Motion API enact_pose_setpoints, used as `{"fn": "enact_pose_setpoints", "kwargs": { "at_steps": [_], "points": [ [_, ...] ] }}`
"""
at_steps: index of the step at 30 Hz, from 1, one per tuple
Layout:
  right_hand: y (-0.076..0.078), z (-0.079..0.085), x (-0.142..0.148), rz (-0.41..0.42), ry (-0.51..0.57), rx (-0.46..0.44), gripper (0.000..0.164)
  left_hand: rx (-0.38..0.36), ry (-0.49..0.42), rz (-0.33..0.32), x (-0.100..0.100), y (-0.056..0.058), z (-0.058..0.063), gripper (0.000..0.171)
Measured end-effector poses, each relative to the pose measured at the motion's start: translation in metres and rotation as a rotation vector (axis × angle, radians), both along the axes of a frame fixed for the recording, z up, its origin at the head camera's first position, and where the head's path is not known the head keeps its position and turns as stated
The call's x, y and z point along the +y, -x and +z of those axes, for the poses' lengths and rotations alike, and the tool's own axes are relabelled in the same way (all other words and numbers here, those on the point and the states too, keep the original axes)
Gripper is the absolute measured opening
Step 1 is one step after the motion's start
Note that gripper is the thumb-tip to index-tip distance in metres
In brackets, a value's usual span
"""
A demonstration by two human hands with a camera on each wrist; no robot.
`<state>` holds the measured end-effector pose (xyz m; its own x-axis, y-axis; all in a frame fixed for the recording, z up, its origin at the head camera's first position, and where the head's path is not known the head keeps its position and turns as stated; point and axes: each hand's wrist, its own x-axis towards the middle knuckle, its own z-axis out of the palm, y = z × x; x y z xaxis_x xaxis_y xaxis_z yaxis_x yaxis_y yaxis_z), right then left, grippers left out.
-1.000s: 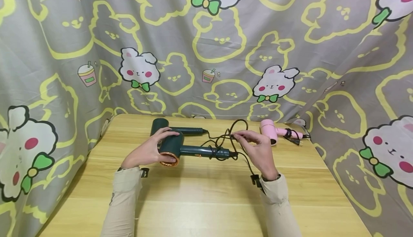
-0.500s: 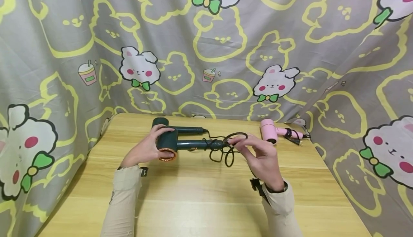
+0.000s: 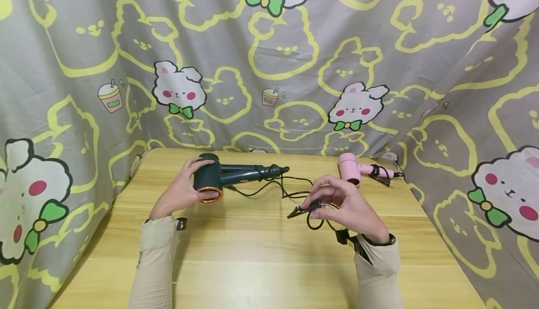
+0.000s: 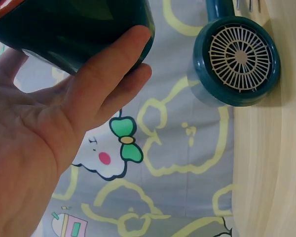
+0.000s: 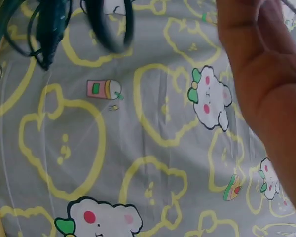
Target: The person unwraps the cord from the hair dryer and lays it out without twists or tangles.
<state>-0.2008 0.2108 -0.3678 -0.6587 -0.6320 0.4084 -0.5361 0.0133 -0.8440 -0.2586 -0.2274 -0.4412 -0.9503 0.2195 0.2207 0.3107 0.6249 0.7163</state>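
In the head view my left hand [image 3: 178, 190] grips the barrel of a dark green hair dryer [image 3: 209, 176] with a copper rim. Its handle points right, with black cord wound round the end. My right hand [image 3: 343, 204] pinches a folded bunch of black cord [image 3: 298, 211] and its plug, whose metal prongs show between thumb and fingers. Behind the held dryer lies a second dark green hair dryer [image 3: 236, 168], partly covered by it. The left wrist view shows the second one's round rear grille [image 4: 240, 58]. Up close, the right wrist view has the cord-wrapped handle end [image 5: 52, 32].
A pink hair dryer [image 3: 349, 168], its cord tied round the handle, lies at the back right of the wooden table [image 3: 252, 262]. Loose black cord [image 3: 254, 192] trails across the tabletop between the hands. A grey patterned curtain [image 3: 290, 89] encloses the back and sides.
The held dryer has moved left and back, over the second dryer. My right hand has moved right and toward me, away from the handle, with the cord bunch and plug in its fingers.
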Motion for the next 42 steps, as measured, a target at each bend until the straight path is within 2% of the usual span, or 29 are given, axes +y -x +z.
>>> {"fn": "enact_pose_setpoints", "kwargs": {
  "at_steps": [5,8,10,14,16,18,21,24,29,37,42],
  "points": [
    [0.005,-0.002,0.006,-0.025,-0.215,-0.084,0.038,0.006,-0.012,-0.009,-0.001,-0.002,0.001,0.092],
    [0.008,-0.004,0.011,0.001,-0.280,-0.091,0.037,0.009,-0.016,-0.012,-0.001,-0.003,0.003,0.091],
    [0.010,-0.006,0.015,0.044,-0.273,-0.099,0.037,0.008,-0.016,-0.013,-0.001,-0.003,0.004,0.090],
    [0.018,-0.010,0.023,0.174,-0.166,-0.107,0.034,0.010,-0.014,-0.011,-0.001,-0.004,0.005,0.089],
    [0.021,-0.011,0.025,0.196,-0.129,-0.116,0.031,0.013,-0.016,-0.013,-0.001,-0.004,0.006,0.089],
    [0.022,-0.011,0.024,0.160,-0.132,-0.120,0.026,0.015,-0.019,-0.015,-0.001,-0.005,0.007,0.089],
    [0.021,-0.012,0.020,0.045,-0.176,-0.159,0.017,0.013,-0.026,-0.020,-0.001,-0.005,0.008,0.088],
    [0.024,-0.014,0.011,-0.028,-0.210,-0.206,0.013,0.013,-0.027,-0.023,-0.001,-0.007,0.010,0.088],
    [0.035,-0.027,-0.002,-0.032,-0.245,-0.270,0.016,0.020,-0.022,-0.028,0.001,-0.010,0.014,0.087],
    [0.050,-0.051,-0.017,-0.059,-0.252,-0.422,0.035,0.036,-0.031,-0.061,0.003,-0.015,0.020,0.085],
    [0.056,-0.059,-0.021,-0.073,-0.267,-0.436,0.039,0.056,-0.041,-0.095,0.003,-0.017,0.022,0.086]
  ]
}}
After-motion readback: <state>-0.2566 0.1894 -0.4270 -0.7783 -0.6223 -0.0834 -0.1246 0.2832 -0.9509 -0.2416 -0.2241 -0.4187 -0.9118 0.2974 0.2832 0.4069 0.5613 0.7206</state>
